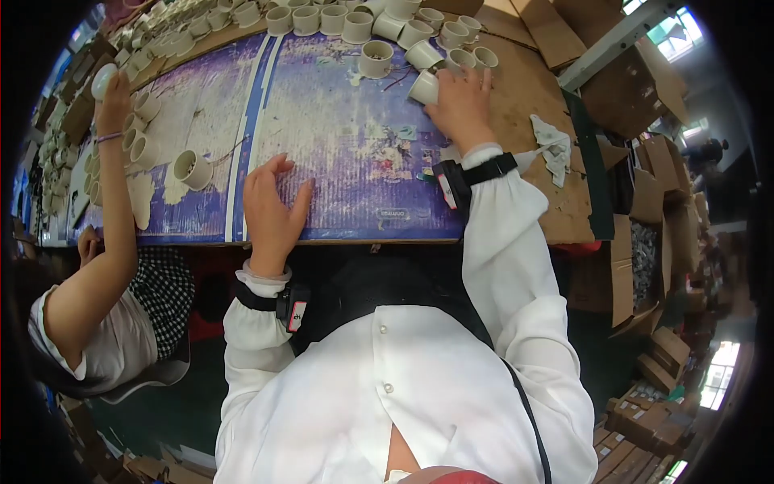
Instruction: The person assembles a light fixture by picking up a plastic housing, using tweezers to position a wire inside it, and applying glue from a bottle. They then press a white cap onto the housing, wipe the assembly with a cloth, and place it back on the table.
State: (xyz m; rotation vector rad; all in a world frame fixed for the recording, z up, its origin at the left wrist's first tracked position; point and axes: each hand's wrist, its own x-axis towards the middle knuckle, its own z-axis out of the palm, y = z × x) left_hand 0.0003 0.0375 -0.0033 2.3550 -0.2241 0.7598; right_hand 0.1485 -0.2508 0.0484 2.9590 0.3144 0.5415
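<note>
My right hand [465, 109] reaches to the far right of the table, beside a group of small off-white cup-shaped parts. Its thumb and forefinger lie against a tilted white cup [422, 87], and the other fingers extend over neighbouring cups [460, 59]; part of the contact is hidden. My left hand [274, 208] is held over the table's near edge, its fingers spread and nothing in them. Just left of the group stands another cup [376, 60] with small bits inside and a thin dark wire beside it. A further cup [193, 170] with a wire sits to the left.
Worn purple cardboard [339, 145] covers the table. Many more cups [305, 20] line its far side. A crumpled white cloth [553, 149] lies at right, near a metal post [617, 44]. At left, a co-worker's hand [113, 101] holds a round white thing. Cardboard boxes [637, 258] stand at right.
</note>
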